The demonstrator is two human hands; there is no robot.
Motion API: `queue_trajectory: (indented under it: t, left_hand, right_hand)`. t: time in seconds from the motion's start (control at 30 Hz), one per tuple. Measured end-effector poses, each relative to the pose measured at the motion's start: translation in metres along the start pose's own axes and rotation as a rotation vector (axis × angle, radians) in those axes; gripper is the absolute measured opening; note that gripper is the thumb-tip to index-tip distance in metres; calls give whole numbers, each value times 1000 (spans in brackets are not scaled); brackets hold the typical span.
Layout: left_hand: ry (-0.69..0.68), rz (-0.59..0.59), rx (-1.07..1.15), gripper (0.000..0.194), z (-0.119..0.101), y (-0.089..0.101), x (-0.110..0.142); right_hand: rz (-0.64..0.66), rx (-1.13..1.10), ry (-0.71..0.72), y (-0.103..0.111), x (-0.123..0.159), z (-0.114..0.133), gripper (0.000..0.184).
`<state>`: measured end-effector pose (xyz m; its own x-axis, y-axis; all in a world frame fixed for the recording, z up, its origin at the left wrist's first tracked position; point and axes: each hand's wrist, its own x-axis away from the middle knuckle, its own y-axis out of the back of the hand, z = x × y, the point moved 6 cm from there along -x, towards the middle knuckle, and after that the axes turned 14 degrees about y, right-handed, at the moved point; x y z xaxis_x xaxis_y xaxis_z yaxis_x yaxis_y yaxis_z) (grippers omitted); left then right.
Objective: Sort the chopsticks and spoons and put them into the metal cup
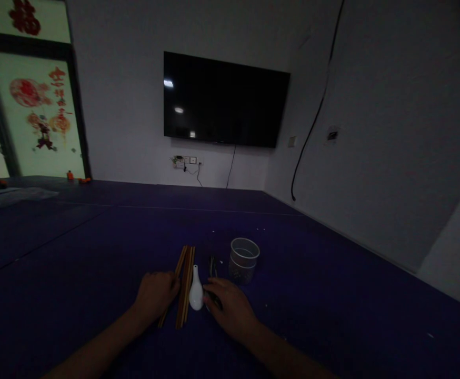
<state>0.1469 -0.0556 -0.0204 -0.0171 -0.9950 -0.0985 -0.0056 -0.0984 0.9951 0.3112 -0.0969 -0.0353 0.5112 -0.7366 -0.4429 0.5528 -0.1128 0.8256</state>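
Observation:
Several wooden chopsticks (185, 295) lie lengthwise in front of me, in a main bundle with a narrower group angled to its left. My left hand (156, 296) is closed at that left group, fingertips on it. Beside the bundle rests a white soup spoon (196, 296), its handle pointing away from me. My right hand (230, 304) curls over dark, shiny utensils (213, 267) just right of the spoon; their near ends are partly hidden by the fingers. Behind this hand stands an upright silver metal cup (242, 263) with a perforated lower wall.
Everything sits on a dark purple surface (96, 252) reaching to the walls. Far left are clear plastic sheeting (12, 197) and small orange items (70, 175). A television (226, 100) hangs on the far wall, and a black cable (312, 126) dangles on the right. Small white scraps dot the surface.

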Motion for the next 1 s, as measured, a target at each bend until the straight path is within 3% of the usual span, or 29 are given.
queue_trajectory:
  t: [1.0]
  left_hand:
    - [6, 49, 35, 41, 5, -2, -4]
  right_hand:
    - [-13, 6, 0, 1, 0, 2, 28]
